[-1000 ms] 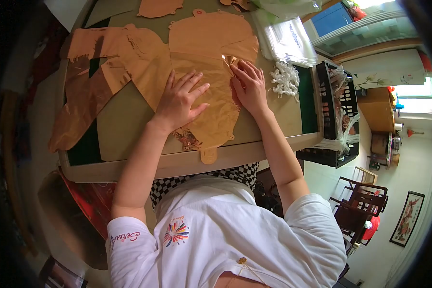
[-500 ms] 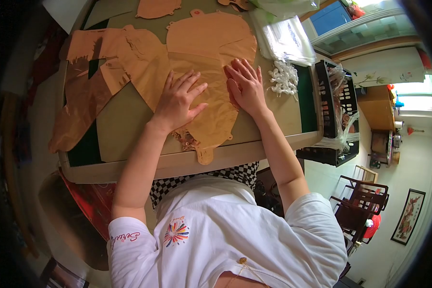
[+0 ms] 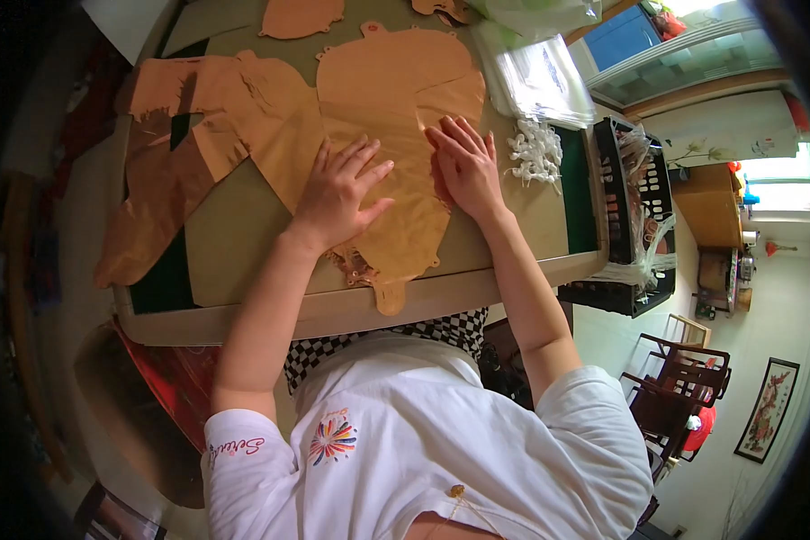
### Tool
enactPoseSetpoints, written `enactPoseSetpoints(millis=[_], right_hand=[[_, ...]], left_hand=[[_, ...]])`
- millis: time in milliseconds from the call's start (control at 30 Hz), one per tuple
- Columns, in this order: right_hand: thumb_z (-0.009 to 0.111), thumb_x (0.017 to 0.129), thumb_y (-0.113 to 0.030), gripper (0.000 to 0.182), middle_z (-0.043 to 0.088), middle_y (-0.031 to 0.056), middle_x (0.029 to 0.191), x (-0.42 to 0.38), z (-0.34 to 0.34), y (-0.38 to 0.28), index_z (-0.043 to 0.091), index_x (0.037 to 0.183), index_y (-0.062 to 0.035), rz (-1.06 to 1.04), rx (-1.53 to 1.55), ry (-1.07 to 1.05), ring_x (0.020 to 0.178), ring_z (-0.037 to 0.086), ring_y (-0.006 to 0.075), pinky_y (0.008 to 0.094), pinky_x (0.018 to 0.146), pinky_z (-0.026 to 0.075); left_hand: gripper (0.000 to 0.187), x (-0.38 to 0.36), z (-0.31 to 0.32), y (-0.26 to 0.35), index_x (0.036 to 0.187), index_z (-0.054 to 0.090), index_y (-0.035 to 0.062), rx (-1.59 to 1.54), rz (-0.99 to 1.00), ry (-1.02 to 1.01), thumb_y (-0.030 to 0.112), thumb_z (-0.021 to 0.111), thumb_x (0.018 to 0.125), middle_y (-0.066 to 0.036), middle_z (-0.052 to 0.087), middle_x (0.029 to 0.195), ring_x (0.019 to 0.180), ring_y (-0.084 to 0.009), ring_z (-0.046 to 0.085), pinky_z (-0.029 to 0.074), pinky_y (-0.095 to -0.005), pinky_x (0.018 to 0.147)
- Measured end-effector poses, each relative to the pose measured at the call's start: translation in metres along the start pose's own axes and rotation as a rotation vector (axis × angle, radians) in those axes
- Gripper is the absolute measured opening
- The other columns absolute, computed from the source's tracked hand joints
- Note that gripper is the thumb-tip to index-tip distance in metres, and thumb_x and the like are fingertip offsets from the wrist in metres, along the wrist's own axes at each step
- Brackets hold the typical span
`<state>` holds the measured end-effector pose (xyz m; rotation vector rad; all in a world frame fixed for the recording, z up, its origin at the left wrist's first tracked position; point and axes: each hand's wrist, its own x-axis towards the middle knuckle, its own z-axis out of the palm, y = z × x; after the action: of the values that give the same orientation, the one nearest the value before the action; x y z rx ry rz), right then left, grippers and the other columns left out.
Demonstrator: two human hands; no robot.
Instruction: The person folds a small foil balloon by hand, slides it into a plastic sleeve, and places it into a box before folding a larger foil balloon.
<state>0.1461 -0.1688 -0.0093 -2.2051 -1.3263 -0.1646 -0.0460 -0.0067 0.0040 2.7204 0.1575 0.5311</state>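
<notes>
Right now both hands lie flat, fingers spread, on the shiny gold foil balloon (image 3: 396,180); the left hand (image 3: 340,193) presses its middle, the right hand (image 3: 466,166) its right edge, its length running toward the person

— On the table (image 3: 243,261)?
— Foil balloon (image 3: 396,225) under both hands; left hand (image 3: 337,193) beside right hand (image 3: 466,166). More balloons (image 3: 198,108) left.
— Right of them?
— Plastic bags (image 3: 535,76), white clips (image 3: 535,148), then a crate (image 3: 630,216) beside the table.

Stack of clear plastic bags (image 3: 540,76), heap of white plastic pieces (image 3: 535,150), black crate (image 3: 634,225), dark wooden chairs (image 3: 679,387)
</notes>
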Motion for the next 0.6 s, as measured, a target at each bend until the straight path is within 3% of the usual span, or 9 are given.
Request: enactPoseSetpoints(millis=[333, 433, 600], right_hand=[[0.056, 0.092, -0.017, 0.039, 0.054, 0.0046, 0.141, 0.0015, -0.007, -0.0031, 0.061, 0.13, -0.0252, -0.025, -0.013, -0.039, 0.137, 0.042, 0.0295, 0.0647, 0.111, 0.022], [0.056, 0.092, -0.018, 0.04, 0.054, 0.0045, 0.14, 0.0007, -0.0017, -0.0028, 0.06, 0.131, -0.0259, -0.032, 0.03, 0.105, 0.137, 0.042, 0.0292, 0.0653, 0.111, 0.021], [0.056, 0.092, -0.018, 0.039, 0.054, 0.0045, 0.141, 0.0002, -0.0026, 0.0, 0.061, 0.13, -0.0271, -0.018, -0.053, -0.033, 0.137, 0.042, 0.0285, 0.0661, 0.111, 0.019]], left_hand=[[0.049, -0.0007, 0.0024, -0.0008, 0.129, 0.061, 0.0173, -0.008, -0.01, -0.009, 0.033, 0.073, 0.083, -0.008, 0.048, 0.143, 0.137, -0.0247, 0.041, 0.024, -0.0538, 0.115], [0.05, 0.0002, 0.0002, -0.0003, 0.128, 0.061, 0.0168, 0.013, 0.004, -0.012, 0.033, 0.073, 0.083, -0.009, 0.048, 0.142, 0.137, -0.0251, 0.041, 0.025, -0.0538, 0.115], [0.049, 0.0007, -0.0011, 0.0005, 0.128, 0.061, 0.0163, 0.008, 0.004, -0.007, 0.033, 0.073, 0.083, -0.01, 0.049, 0.142, 0.137, -0.0256, 0.041, 0.024, -0.0539, 0.115]])
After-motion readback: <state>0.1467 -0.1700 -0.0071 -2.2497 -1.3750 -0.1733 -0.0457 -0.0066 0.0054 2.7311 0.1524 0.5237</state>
